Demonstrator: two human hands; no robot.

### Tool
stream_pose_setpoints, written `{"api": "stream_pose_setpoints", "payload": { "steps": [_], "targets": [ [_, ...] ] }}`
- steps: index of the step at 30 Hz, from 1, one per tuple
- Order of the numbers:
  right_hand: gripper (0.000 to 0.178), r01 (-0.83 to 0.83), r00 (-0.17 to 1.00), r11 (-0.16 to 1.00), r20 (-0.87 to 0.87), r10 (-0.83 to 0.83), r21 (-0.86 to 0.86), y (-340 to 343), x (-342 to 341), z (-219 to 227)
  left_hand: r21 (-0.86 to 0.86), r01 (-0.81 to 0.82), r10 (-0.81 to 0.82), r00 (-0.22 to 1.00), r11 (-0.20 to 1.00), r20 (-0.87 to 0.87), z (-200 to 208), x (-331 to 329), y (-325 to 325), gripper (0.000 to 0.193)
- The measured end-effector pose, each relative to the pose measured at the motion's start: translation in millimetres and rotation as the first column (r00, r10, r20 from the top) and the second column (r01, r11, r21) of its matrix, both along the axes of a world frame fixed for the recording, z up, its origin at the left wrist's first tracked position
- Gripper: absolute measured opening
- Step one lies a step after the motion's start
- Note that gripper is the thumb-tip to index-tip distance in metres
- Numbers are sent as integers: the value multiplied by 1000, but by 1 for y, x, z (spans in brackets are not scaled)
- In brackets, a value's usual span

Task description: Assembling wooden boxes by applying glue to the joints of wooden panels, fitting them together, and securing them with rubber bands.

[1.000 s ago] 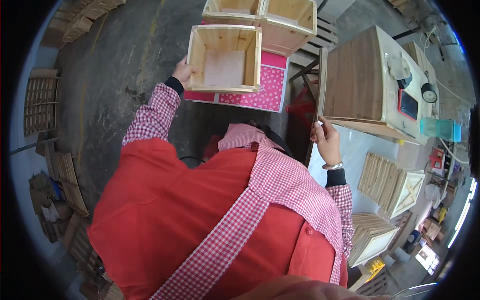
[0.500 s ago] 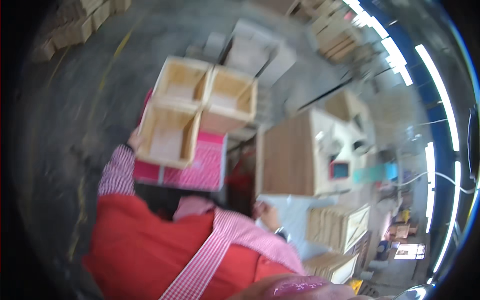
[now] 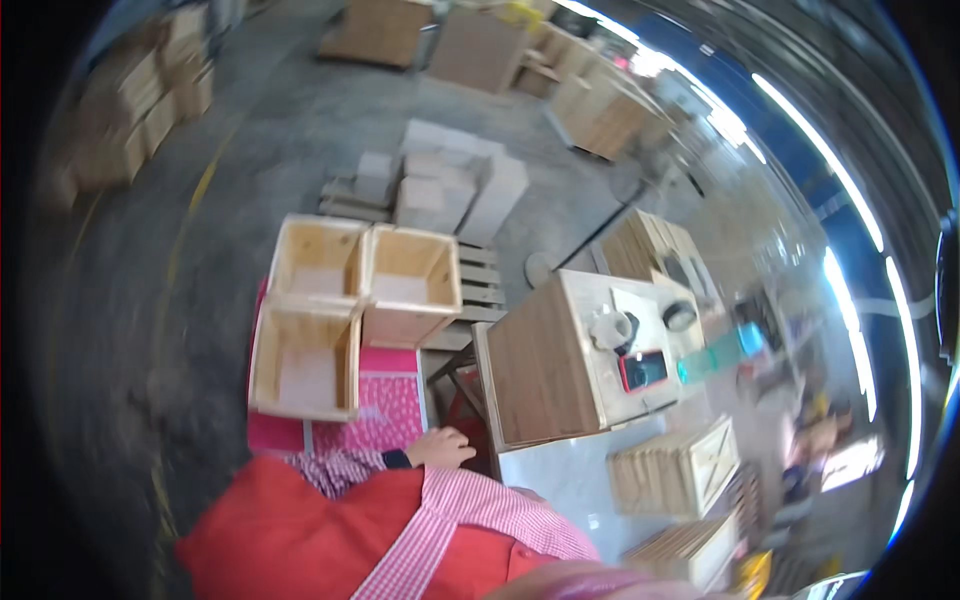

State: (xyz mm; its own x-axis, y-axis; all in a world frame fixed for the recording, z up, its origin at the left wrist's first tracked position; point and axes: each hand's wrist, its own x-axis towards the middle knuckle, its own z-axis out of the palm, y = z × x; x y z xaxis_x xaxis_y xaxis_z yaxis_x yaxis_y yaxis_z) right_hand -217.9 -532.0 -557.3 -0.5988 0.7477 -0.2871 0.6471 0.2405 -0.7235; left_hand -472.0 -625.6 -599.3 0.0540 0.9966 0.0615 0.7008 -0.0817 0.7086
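My left hand (image 3: 440,448) is stretched across in front of me, in a checked sleeve with a dark cuff. Its fingers are slightly bent and apart, with nothing visible in them. It hovers by the near right corner of a pink patterned surface (image 3: 385,405); whether it touches is unclear. On that surface stand three open-topped wooden boxes: a near one (image 3: 352,385), a far left one (image 3: 315,235) and a far right one (image 3: 412,328). All show pale bottoms. My right hand is out of sight.
Right of me a large wooden cabinet (image 3: 535,370) carries a red-edged phone (image 3: 643,371), a tape roll (image 3: 610,330) and a teal bottle (image 3: 715,355). Slatted wooden crates (image 3: 660,470) stand nearer. Beyond the boxes are a pallet (image 3: 480,275) and pale stacked blocks (image 3: 435,190).
My left hand has left the near box's left side and swung right, in front of the boxes. My right hand has gone out of view. The whole view has shifted.
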Motion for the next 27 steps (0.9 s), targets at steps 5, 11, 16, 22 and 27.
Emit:
{"api": "stream_pose_setpoints", "payload": {
  "steps": [5, 11, 16, 22, 27],
  "targets": [
    [25, 395, 918, 886, -136, -372, 242, -3, 21, 2, 32, 221, -222, 974, 975, 36, 56, -23, 13, 27],
    [23, 857, 516, 505, -162, -841, 107, -88, 109, -97, -13, 580, -580, 814, 814, 4, 43, 21, 83, 35],
    [28, 952, 182, 251, 334, -925, 177, -210, 167, -179, -160, 850, -861, 509, 501, 6, 36, 98, 107, 33],
    [40, 928, 371, 241, 642, -671, -284, -296, 155, -294, -206, 919, -942, 328, 336, -70, 44, 189, 126, 34],
    [40, 793, 605, 433, 473, -641, -428, -369, 91, -551, -199, 899, -920, 372, 390, -119, -9, 272, 142, 42]
  ]
}}
